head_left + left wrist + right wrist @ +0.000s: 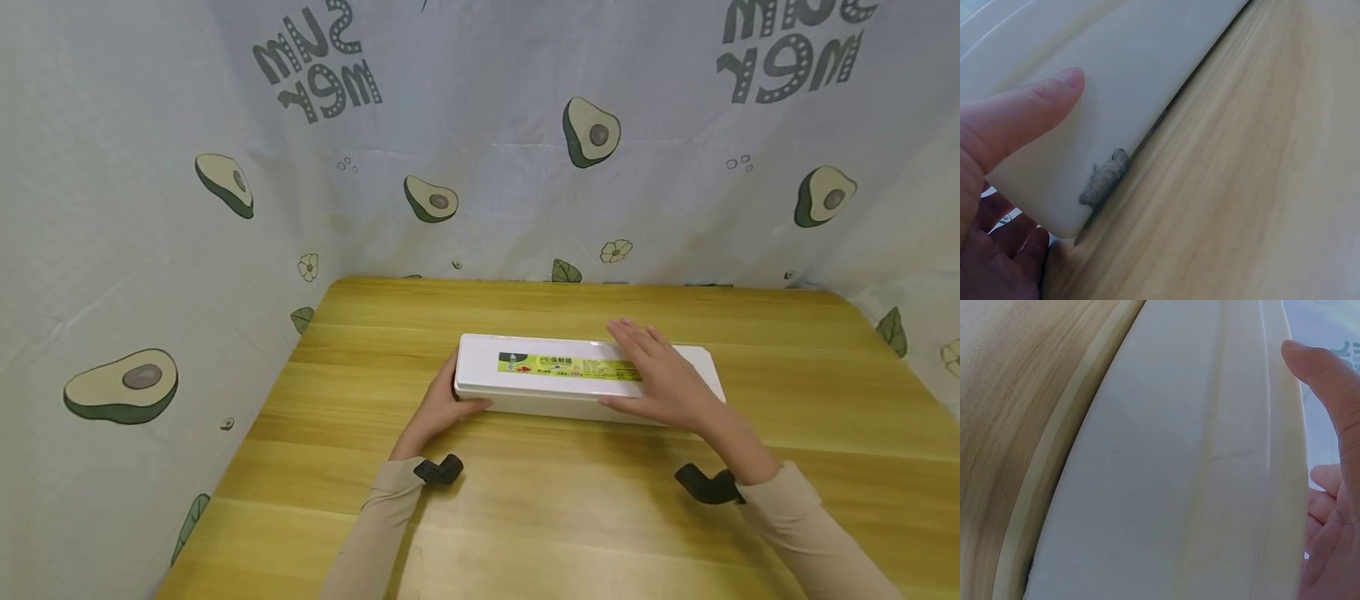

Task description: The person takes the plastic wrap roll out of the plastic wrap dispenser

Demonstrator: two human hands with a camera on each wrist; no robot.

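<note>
A long white cling film box (pixel 540 403) lies on the wooden table, with a yellow-green printed label (pixel 570 367) on its top. My left hand (pixel 438 410) grips the box's left end, thumb on the front face and fingers round the end. In the left wrist view, a grey smudged patch (pixel 1104 178) shows low on the box near that thumb. Over the right half of the top is my right hand (pixel 667 379), its fingers straight and its thumb at the front upper edge. From the right wrist, the thumb (pixel 1322 369) appears by the lid's edge; firm contact is unclear.
The wooden table (pixel 315 492) extends around the box on all sides. Behind it and at the sides hangs a pale curtain (pixel 495 100) printed with avocados and lettering. A black wrist mount (pixel 708 485) sits by each sleeve cuff.
</note>
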